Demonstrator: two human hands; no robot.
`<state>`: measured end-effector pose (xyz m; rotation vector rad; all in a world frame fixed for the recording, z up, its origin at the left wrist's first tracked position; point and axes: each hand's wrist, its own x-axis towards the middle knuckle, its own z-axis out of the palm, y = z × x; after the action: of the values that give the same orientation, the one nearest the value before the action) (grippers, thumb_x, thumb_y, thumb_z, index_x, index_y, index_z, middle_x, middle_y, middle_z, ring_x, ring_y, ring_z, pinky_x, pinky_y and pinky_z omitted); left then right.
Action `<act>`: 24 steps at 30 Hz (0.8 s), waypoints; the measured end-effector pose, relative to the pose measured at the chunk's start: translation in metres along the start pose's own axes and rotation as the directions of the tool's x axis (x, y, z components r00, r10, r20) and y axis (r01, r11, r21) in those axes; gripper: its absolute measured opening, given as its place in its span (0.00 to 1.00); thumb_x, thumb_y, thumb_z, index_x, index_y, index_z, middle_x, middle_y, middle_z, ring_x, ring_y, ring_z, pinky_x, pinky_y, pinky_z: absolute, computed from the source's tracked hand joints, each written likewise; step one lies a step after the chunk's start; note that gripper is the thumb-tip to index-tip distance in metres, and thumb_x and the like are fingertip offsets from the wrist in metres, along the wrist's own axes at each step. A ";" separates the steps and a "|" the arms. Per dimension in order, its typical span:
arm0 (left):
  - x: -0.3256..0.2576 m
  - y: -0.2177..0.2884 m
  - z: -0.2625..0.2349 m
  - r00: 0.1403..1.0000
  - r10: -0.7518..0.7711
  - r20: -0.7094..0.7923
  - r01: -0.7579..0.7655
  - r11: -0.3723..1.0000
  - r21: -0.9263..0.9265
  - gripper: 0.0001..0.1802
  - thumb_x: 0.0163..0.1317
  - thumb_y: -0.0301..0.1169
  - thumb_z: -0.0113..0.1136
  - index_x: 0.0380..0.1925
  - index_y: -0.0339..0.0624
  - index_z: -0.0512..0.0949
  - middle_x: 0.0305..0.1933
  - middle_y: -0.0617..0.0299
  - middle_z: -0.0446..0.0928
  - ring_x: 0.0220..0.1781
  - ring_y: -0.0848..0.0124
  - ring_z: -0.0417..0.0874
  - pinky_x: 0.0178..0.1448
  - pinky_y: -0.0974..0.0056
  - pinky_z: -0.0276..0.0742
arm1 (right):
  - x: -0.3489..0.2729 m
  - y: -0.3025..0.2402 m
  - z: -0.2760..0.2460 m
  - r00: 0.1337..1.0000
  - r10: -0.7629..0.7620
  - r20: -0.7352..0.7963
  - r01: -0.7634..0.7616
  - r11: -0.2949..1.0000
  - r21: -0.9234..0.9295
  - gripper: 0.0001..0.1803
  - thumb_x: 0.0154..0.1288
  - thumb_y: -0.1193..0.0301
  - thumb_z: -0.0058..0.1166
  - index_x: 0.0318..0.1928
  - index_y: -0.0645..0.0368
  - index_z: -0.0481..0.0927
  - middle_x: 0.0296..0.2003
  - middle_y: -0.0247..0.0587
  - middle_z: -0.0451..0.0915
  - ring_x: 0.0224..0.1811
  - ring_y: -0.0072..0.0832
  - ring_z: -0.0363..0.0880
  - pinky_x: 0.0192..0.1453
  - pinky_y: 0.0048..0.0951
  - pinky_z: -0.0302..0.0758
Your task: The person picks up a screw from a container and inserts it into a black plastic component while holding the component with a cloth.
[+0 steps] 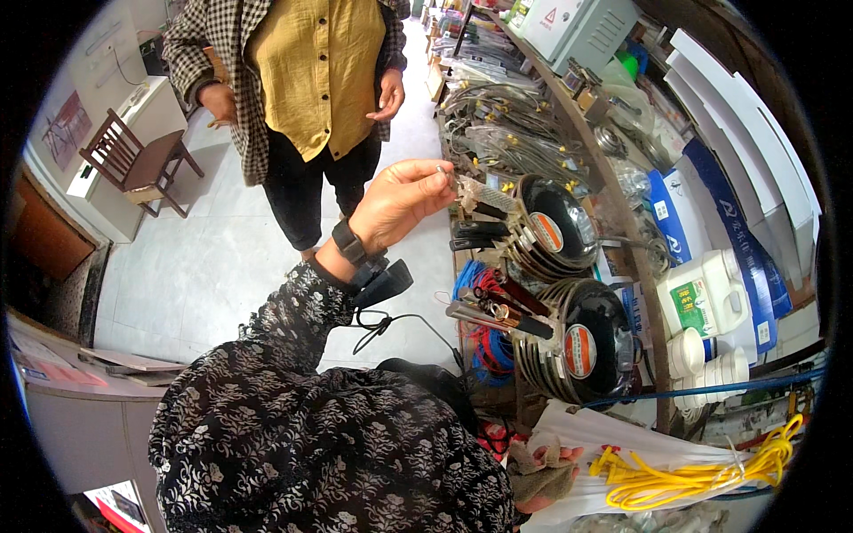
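My left hand (404, 202) is raised beside the shelf, with thumb and forefinger pinched on a small shiny thing (442, 171) too small to name. Clear plastic wrap (484, 195) on a pan handle is right beside those fingertips. Close by, a stack of black frying pans (577, 233) with a round orange label stands on edge, handles toward me. A second stack of frying pans (609, 342) stands nearer. Low on the right, my right hand (569, 457) is closed on a grey-brown cloth (540, 477); the cloth hides much of the hand.
A person in a yellow shirt (315, 71) stands ahead, hands apart. The shelf also carries bagged hoses (498, 111), a metal box (577, 31), a white jug (706, 298), white cups (711, 373) and a yellow cord (684, 475). A wooden chair (142, 160) stands far left.
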<state>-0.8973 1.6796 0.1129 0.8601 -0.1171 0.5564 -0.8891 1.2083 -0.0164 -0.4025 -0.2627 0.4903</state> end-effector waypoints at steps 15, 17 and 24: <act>-0.010 0.004 0.005 0.999 -0.032 0.016 0.032 0.999 -0.011 0.15 0.61 0.28 0.56 0.48 0.36 0.74 0.45 0.61 0.76 0.42 0.75 0.78 0.54 0.65 0.76 | 0.000 0.009 0.017 0.996 -0.011 0.087 0.007 0.999 0.053 0.30 0.69 0.48 0.20 0.65 0.44 0.60 0.55 0.38 0.71 0.55 0.37 0.70 0.55 0.45 0.64; -0.013 0.006 0.004 1.000 -0.025 0.011 0.025 1.000 -0.017 0.15 0.62 0.27 0.55 0.49 0.36 0.73 0.45 0.60 0.76 0.41 0.75 0.78 0.54 0.65 0.76 | 0.007 0.008 0.019 0.991 0.011 0.134 -0.014 1.000 0.021 0.30 0.69 0.48 0.20 0.65 0.44 0.59 0.57 0.39 0.70 0.56 0.38 0.69 0.56 0.45 0.63; -0.011 0.002 -0.002 1.000 -0.015 0.027 0.016 0.999 -0.035 0.14 0.64 0.27 0.52 0.50 0.41 0.71 0.47 0.59 0.76 0.41 0.76 0.78 0.53 0.66 0.76 | 0.004 0.009 0.009 0.997 -0.058 0.051 0.062 0.995 -0.072 0.30 0.69 0.48 0.21 0.65 0.44 0.59 0.55 0.38 0.71 0.54 0.37 0.70 0.57 0.46 0.63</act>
<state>-0.9081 1.6774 0.1096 0.8339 -0.1441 0.5266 -0.8923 1.2207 -0.0117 -0.4539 -0.3399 0.4324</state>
